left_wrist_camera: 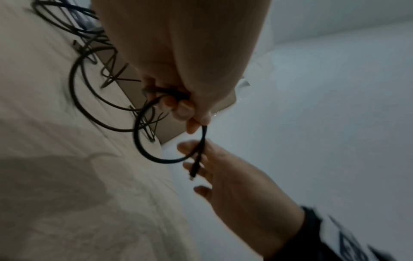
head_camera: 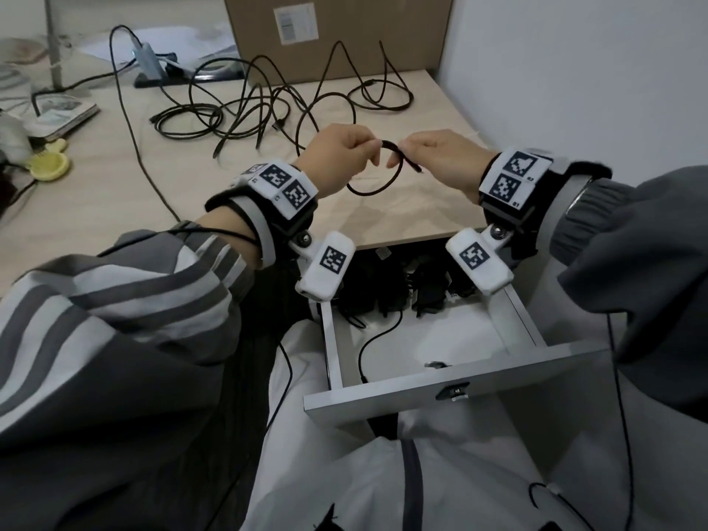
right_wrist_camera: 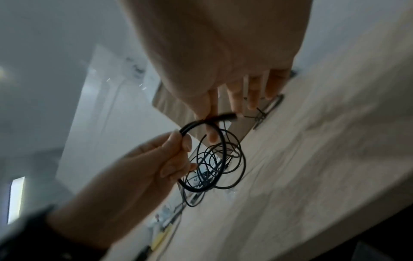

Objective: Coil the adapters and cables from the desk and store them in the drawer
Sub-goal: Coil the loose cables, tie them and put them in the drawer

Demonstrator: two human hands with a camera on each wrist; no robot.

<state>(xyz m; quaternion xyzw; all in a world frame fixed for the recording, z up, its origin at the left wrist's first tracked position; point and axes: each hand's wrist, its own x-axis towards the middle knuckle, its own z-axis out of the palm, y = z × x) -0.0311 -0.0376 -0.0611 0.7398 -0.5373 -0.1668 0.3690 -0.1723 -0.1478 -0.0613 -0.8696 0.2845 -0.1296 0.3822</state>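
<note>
A short black cable (head_camera: 377,187) hangs in one loop above the desk's front edge, held between both hands. My left hand (head_camera: 369,145) grips the top of the loop in its curled fingers (left_wrist_camera: 181,107). My right hand (head_camera: 400,151) pinches the cable close to its plug end (right_wrist_camera: 230,116), which sticks out to the right. In the left wrist view the plug (left_wrist_camera: 194,172) lies across the right fingers. A tangle of black cables (head_camera: 268,105) lies on the desk (head_camera: 115,193) behind the hands. Below them the drawer (head_camera: 440,381) stands open, with black adapters (head_camera: 425,293) at its back and a thin cable (head_camera: 367,346).
A cardboard box (head_camera: 337,32) stands against the wall behind the tangle. A small device with its own cable (head_camera: 149,63) sits at the back left. A book (head_camera: 61,113) and a yellow object (head_camera: 49,164) lie at the left edge. The white wall (head_camera: 574,70) borders the desk on the right.
</note>
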